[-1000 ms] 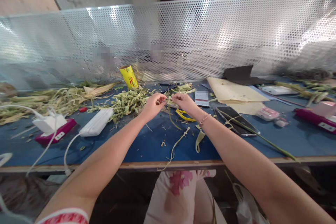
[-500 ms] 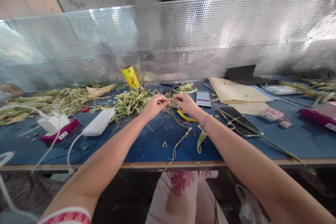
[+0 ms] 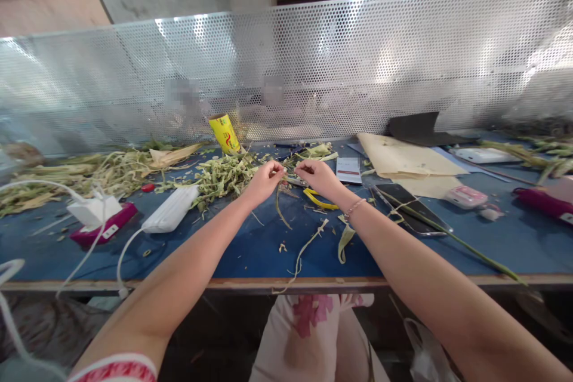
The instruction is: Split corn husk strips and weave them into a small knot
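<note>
Pinching with thumb and fingertips, the left hand [image 3: 262, 182] grips a thin plant strip [image 3: 279, 208] whose loose tail curls down to the blue table [image 3: 224, 250]. The right hand [image 3: 319, 176] (bracelet at the wrist) closes on the strip's upper end, the fingertips of both hands almost meeting. A heap of green scraps [image 3: 219, 174] lies at the left hand's 9 o'clock, a yellow tube [image 3: 224, 133] at 11, and a dark phone [image 3: 412, 208] at the right hand's 4 o'clock.

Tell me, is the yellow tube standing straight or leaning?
Leaning. The yellow tube tilts, its top further left than its base, beside the pile of green stalks on the blue table.
</note>
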